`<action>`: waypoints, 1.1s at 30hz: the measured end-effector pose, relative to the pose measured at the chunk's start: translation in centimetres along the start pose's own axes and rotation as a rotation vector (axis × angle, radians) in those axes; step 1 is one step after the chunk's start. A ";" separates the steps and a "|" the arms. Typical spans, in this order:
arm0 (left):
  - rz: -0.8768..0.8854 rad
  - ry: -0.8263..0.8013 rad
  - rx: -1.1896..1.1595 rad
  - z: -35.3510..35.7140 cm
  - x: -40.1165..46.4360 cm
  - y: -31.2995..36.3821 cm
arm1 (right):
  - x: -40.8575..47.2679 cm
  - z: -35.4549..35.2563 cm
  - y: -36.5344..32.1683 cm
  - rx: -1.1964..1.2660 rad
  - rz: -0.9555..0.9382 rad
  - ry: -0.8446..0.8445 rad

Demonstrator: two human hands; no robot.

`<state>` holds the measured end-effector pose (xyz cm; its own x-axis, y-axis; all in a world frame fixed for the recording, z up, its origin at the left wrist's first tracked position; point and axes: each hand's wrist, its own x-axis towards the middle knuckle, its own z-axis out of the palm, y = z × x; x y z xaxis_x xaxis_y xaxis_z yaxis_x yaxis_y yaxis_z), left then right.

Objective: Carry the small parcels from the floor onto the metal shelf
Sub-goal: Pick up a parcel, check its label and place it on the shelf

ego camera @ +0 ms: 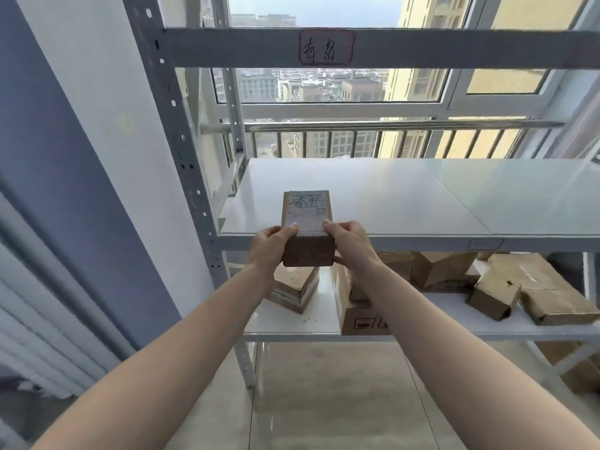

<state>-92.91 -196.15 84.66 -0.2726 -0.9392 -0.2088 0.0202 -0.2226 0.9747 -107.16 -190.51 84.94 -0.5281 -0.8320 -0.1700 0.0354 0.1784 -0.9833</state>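
Note:
A small brown cardboard parcel [306,219] with a white shipping label on top is held at the front edge of the metal shelf's middle board [406,203]. My left hand [268,246] grips its left side and my right hand [352,246] grips its right side. The parcel's far end reaches over the board near its left front corner; its near end sticks out past the edge. I cannot tell whether it rests on the board.
The lower shelf board [318,316] carries several brown boxes [539,293]. A perforated upright post [181,151] stands left of the parcel. An upper beam carries a red-bordered label [326,48]. More cardboard [581,368] lies on the tiled floor at right.

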 end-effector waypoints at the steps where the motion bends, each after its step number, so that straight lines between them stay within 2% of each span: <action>1: 0.000 0.003 0.003 0.4 1.2 0.1 | 1.3 0.0 -0.2 -0.005 0.005 -0.004; 6: -0.017 0.031 0.005 1.6 6.0 0.6 | 6.8 0.4 -0.3 -0.009 0.035 -0.018; 18: -0.029 -0.054 -0.040 2.3 15.7 2.0 | 16.8 3.0 -1.6 -0.051 0.049 0.027; 33: -0.062 -0.098 -0.029 2.0 21.2 0.1 | 21.6 4.0 0.6 -0.098 0.104 0.050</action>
<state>-100.62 -215.55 80.49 -0.3666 -0.8937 -0.2587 0.0279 -0.2884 0.9571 -115.14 -210.46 80.39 -0.5675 -0.7797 -0.2646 0.0100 0.3149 -0.9491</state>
